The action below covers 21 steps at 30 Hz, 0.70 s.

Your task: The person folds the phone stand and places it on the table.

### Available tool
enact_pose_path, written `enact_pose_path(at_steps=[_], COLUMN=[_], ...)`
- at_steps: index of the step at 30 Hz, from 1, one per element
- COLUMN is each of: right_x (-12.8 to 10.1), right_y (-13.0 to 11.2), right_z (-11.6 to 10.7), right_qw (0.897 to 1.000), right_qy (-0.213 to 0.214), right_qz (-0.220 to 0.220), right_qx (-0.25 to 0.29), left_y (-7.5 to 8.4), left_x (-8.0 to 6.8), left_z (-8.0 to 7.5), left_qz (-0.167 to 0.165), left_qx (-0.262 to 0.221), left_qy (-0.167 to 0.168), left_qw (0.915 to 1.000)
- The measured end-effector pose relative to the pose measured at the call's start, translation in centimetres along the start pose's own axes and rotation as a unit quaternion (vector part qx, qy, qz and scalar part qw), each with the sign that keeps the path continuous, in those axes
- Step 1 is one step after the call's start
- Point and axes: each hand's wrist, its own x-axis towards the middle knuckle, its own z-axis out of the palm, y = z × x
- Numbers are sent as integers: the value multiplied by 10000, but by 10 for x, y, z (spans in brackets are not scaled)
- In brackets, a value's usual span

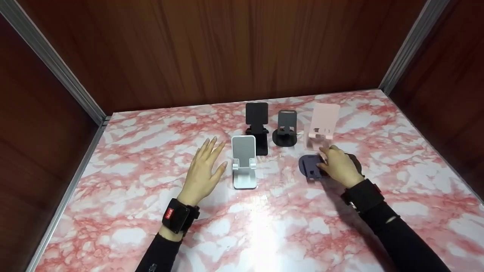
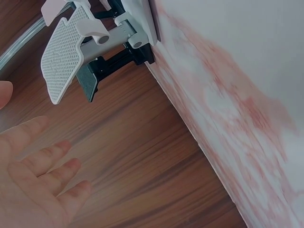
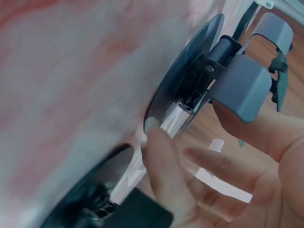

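My right hand (image 1: 340,164) is at a folded-down purple-grey phone stand (image 1: 311,166) with a round base. In the right wrist view, the thumb lies against the stand's lipped plate (image 3: 244,88) and the index finger touches the base's edge, the two pinching it. Partly hidden behind that hand is a dark phone stand (image 1: 354,162) with a round base. My left hand (image 1: 202,170) hovers with fingers extended and holds nothing. Just right of it stands a white phone stand (image 1: 244,151) with a grey pad, upright and not touched.
Behind the white stand is a tall black phone stand (image 1: 256,113). A dark grey stand (image 1: 287,119) on a round base and a pink stand (image 1: 324,119) stand to its right. The marbled table (image 1: 124,181) meets wooden panels (image 1: 234,49) at the back and sides.
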Motion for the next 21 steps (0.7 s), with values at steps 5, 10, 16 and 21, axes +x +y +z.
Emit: enact_pose_path(at_steps=[5, 10, 16, 21], right_x=[-2, -5, -10, -13], right_y=[-10, -17, -27, -38], right_z=[1, 2, -1, -2], right_qw=[9982, 9950, 9954, 9956], right_qy=[318, 286, 72, 161], right_qz=[-257, -471, -441, -576], right_qx=[-435, -832, -846, -716], left_y=[0, 0, 0, 0], left_x=[-1, -1, 1, 7], left_z=[0, 0, 4, 11], left_qz=[4, -11, -28, -51], left_qx=[221, 951, 1031, 476], left_qy=[65, 154, 97, -5], left_qw=[9997, 9953, 9946, 9989])
